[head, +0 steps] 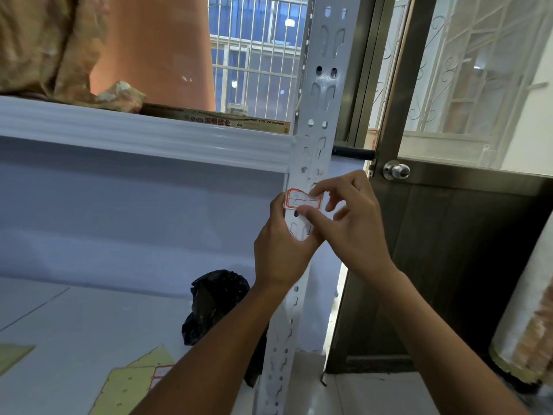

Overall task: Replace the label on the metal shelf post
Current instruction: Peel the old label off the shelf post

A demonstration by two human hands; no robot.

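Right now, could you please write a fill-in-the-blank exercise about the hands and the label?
1. The label has a ___ border.
2. The right hand pinches the label's ___ end.
3. The left hand grips the shelf post, and a ___ bag lies left of that post.
Missing words: red, right, black.

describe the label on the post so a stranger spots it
Find the perforated metal shelf post beside the door. Below the shelf beam, between left hand and right hand, is a white label with a red border. It alone is on the post; others lie on a yellow sheet below.
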